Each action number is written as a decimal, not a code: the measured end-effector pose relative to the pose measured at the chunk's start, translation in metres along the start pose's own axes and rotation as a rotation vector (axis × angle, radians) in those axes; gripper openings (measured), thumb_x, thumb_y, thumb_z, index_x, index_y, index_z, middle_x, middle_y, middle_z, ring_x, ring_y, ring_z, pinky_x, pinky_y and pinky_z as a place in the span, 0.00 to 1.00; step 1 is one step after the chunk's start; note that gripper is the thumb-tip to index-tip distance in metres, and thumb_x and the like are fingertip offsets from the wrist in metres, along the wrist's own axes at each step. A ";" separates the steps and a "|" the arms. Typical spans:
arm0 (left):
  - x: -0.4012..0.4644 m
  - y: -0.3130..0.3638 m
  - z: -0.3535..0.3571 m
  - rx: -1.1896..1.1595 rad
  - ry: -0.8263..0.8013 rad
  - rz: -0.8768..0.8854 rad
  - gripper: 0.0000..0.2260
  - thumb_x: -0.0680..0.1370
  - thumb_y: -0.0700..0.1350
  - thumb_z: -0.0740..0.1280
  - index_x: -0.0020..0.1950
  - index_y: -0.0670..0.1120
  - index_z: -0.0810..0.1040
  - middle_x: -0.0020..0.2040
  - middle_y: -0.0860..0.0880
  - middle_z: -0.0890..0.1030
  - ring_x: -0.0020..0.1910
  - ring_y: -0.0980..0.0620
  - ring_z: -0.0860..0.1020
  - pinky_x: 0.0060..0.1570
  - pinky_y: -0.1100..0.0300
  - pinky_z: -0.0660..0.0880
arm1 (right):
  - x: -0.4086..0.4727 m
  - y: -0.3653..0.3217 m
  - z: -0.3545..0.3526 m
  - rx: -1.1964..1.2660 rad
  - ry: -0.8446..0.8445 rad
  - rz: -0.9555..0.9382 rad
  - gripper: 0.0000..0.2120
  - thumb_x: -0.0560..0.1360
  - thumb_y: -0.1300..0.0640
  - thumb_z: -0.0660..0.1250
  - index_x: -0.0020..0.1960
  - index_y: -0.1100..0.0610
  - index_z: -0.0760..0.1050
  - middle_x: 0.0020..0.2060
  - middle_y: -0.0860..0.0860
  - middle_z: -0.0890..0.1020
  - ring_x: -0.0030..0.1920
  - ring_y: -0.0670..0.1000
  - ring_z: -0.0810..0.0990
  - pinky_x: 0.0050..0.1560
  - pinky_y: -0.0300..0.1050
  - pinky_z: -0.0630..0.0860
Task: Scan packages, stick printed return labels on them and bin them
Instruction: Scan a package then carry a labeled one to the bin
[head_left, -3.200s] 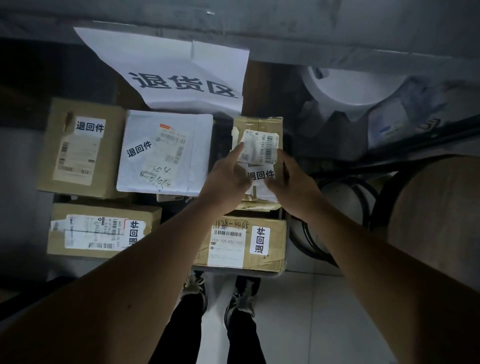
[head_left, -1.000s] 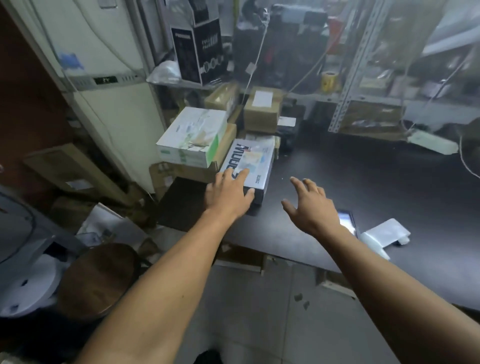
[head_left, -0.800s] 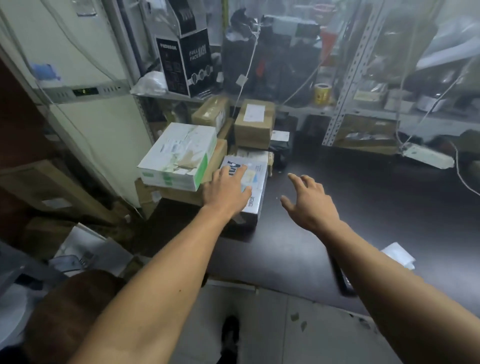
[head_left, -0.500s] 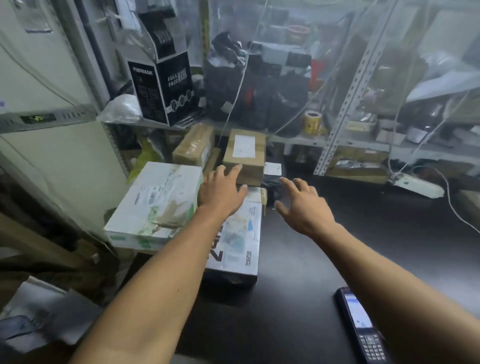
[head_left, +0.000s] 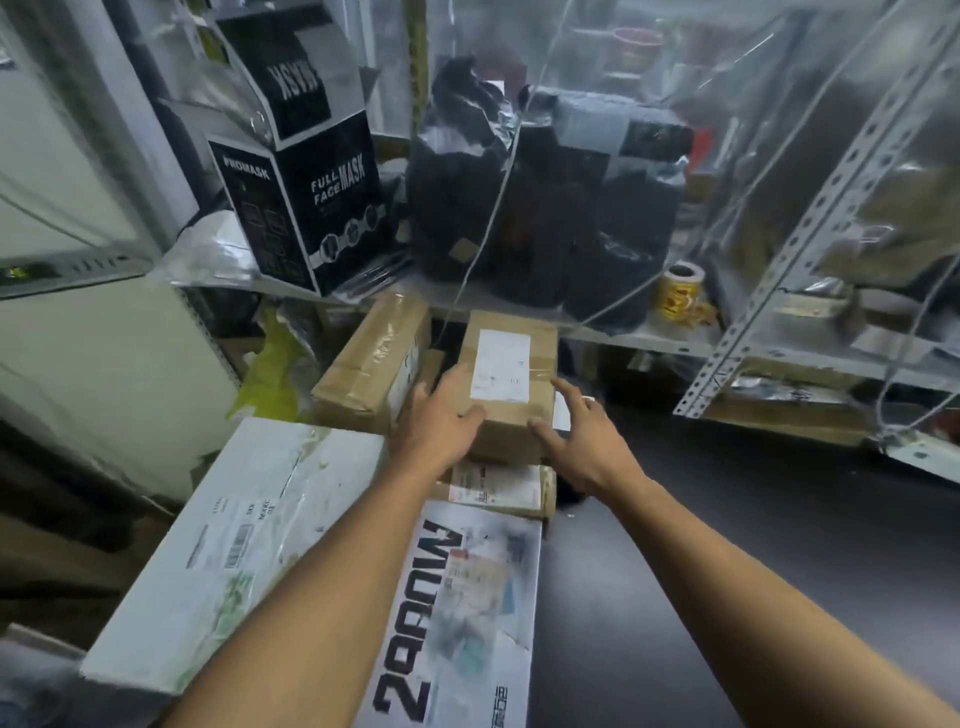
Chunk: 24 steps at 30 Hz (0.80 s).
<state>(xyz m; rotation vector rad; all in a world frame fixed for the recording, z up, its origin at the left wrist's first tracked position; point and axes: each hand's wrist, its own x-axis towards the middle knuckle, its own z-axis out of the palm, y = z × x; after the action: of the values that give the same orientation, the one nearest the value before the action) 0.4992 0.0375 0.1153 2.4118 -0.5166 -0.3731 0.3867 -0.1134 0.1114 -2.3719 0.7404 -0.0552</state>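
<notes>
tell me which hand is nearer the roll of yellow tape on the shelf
Right. The right hand is at the small brown box's right edge, on the side toward the roll of yellow tape. The left hand grips the box's left side, farther away.

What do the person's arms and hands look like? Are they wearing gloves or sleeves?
No gloves and no sleeves in view. Both forearms are bare up to the frame's edge. The left hand and right hand are bare too, with no watch, bracelet or ring visible.
</notes>
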 end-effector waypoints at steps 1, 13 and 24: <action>0.008 -0.001 0.004 -0.045 0.003 -0.013 0.27 0.79 0.59 0.64 0.76 0.65 0.57 0.74 0.46 0.67 0.71 0.41 0.68 0.66 0.41 0.70 | 0.012 0.002 0.004 0.056 -0.009 0.006 0.32 0.79 0.40 0.61 0.78 0.43 0.53 0.75 0.57 0.64 0.70 0.59 0.70 0.67 0.54 0.69; 0.036 -0.004 0.032 -0.417 -0.076 -0.074 0.30 0.81 0.47 0.67 0.79 0.58 0.58 0.75 0.52 0.68 0.73 0.49 0.66 0.64 0.59 0.63 | 0.048 0.016 0.031 0.393 -0.016 0.021 0.35 0.78 0.43 0.65 0.79 0.44 0.51 0.74 0.52 0.67 0.70 0.56 0.69 0.68 0.51 0.68; -0.040 0.018 0.038 -0.586 -0.309 0.080 0.38 0.76 0.56 0.70 0.76 0.72 0.47 0.73 0.51 0.70 0.66 0.48 0.74 0.66 0.45 0.72 | -0.081 0.055 -0.014 0.525 0.139 0.053 0.34 0.77 0.45 0.68 0.76 0.35 0.53 0.67 0.38 0.66 0.64 0.45 0.70 0.62 0.43 0.72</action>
<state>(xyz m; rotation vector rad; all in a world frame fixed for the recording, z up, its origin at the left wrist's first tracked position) 0.4447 0.0221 0.1029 1.7719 -0.5448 -0.7537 0.2888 -0.1139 0.1020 -1.8597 0.7456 -0.3517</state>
